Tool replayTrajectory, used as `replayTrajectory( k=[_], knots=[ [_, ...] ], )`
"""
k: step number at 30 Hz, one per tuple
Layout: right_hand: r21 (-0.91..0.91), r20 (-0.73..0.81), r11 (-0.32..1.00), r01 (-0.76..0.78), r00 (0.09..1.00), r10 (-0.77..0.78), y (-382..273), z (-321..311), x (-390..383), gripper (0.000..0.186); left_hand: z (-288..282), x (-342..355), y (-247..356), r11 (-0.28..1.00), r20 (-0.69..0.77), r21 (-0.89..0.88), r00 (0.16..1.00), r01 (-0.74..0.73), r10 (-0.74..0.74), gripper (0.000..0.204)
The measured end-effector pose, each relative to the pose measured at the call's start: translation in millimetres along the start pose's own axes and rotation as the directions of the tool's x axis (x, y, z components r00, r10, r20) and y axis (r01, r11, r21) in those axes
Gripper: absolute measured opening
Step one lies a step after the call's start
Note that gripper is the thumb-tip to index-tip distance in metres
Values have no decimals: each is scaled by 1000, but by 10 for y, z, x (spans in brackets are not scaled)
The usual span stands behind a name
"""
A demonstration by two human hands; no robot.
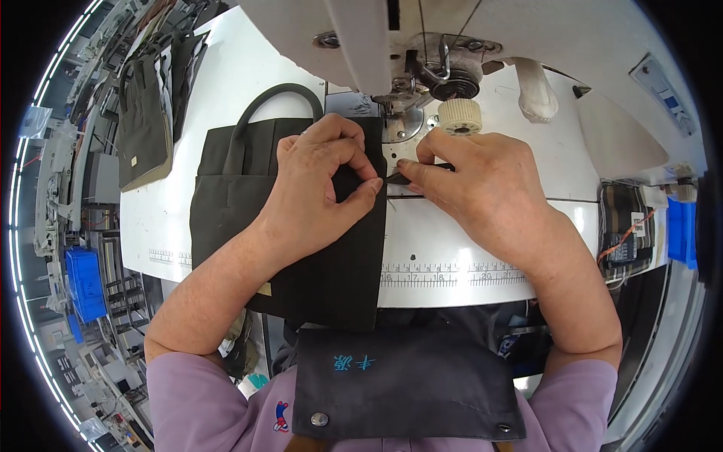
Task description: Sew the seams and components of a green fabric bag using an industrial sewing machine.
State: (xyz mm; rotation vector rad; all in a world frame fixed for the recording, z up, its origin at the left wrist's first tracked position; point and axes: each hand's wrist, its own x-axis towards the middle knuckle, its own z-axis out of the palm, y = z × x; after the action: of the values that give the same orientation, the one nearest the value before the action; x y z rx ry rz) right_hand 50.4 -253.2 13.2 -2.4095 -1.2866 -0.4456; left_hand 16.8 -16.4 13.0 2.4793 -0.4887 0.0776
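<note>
A dark olive fabric bag piece (226, 207) with a looped handle (267, 94) lies flat left of the sewing machine's needle area (399, 113). My left hand (316, 181) rests over it, index finger and thumb pinched at its right edge; what they grip is too small to make out. Just right of that, my right hand (482, 196) is closed on a narrow dark item (398, 178), mostly hidden by the fingers, below the cream ridged knob (459, 113).
Stacked dark fabric pieces (147, 124) lie at the back left of the white worktable (422, 286). Striped cloth (625, 226) and a blue bin (681, 230) are at the right. The machine's body (331, 30) spans the top. Shelving with another blue bin (84, 282) stands at left.
</note>
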Motion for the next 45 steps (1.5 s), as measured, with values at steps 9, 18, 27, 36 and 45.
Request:
replayTrajectory(
  k=[9,18,27,36,45],
  knots=[
    [-5,-21,1000,0,1000,0,25,42,-5,11,41,-9,8,1000,-21,21,1000,-7,7,13],
    [21,-42,999,-27,999,28,38,59,-12,10,53,-6,23,998,-20,60,1000,14,-13,12],
    [184,-13,977,-103,994,107,32,57,-30,14,58,-13,7,998,-27,70,1000,5,-3,13],
    [41,10,997,-63,998,63,-30,44,-5,16,52,-71,-37,1000,-63,27,998,-6,7,11],
    [15,30,998,-65,997,64,-51,17,-2,17,-58,-380,-50,906,11,296,949,-303,314,32]
  ],
)
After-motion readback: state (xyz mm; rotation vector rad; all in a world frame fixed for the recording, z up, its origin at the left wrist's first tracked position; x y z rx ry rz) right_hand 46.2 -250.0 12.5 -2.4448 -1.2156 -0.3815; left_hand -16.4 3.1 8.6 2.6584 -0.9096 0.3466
